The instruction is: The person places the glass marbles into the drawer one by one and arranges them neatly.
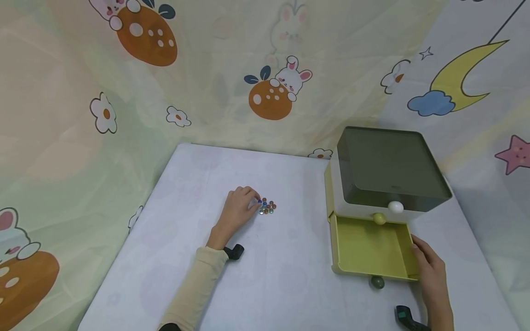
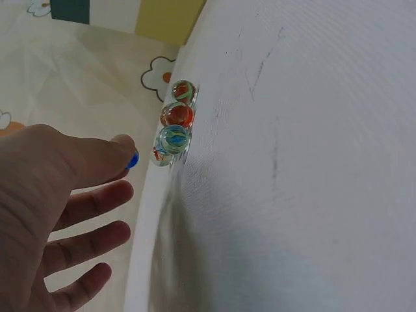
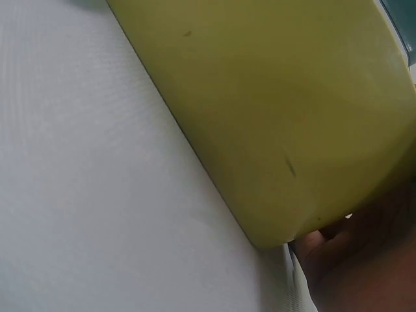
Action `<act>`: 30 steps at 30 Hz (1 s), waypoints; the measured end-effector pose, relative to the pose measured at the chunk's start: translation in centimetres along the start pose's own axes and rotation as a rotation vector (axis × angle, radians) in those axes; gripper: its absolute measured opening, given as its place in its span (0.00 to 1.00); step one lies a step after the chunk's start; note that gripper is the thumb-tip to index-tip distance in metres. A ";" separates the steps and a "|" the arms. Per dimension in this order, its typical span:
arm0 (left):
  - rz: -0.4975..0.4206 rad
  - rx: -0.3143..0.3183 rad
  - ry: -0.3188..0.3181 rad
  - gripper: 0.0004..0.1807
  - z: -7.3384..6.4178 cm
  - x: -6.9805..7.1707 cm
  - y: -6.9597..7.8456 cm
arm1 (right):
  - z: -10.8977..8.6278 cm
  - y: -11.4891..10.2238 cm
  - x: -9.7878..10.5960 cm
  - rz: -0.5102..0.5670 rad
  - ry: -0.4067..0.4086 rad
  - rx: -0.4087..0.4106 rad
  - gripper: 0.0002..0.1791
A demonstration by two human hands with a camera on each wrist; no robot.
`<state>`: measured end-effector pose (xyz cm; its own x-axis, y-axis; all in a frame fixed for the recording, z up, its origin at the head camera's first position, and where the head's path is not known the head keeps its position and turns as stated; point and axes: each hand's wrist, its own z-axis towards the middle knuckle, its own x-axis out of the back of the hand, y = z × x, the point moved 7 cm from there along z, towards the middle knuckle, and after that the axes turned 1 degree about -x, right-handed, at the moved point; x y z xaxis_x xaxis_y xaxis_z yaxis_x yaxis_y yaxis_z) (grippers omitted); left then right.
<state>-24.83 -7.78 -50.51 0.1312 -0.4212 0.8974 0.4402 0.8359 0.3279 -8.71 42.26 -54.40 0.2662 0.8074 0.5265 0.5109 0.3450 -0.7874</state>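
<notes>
My left hand (image 1: pixel 239 208) is over the white table, pinching a blue marble (image 2: pixel 132 160) between thumb and index finger. Its other fingers are spread apart in the left wrist view. Just right of its fingertips lies a cluster of glass marbles (image 1: pixel 267 208), several of them, with red, green and blue swirls. At the right, the yellow-green drawer (image 1: pixel 368 248) is pulled out, with nothing inside. My right hand (image 1: pixel 432 269) grips the drawer's right side wall near its front corner. The right wrist view shows it partly hidden behind the drawer.
The drawer belongs to a small cabinet (image 1: pixel 387 161) with a dark green top and white and yellow-green layers. A dark green knob (image 1: pixel 377 282) sticks out at the drawer's front. Behind the white table (image 1: pixel 273 276) hangs a patterned cloth (image 1: pixel 215 69).
</notes>
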 end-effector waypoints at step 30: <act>-0.147 -0.292 0.098 0.07 0.4 1.7 9.2 | 0.1 0.0 0.0 0.013 0.016 -0.029 0.33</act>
<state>-20.94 -0.63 -45.86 0.1263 -0.5735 0.8094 0.6947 0.6336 0.3405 -8.85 42.27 -54.44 0.2862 0.8038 0.5215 0.5307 0.3202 -0.7847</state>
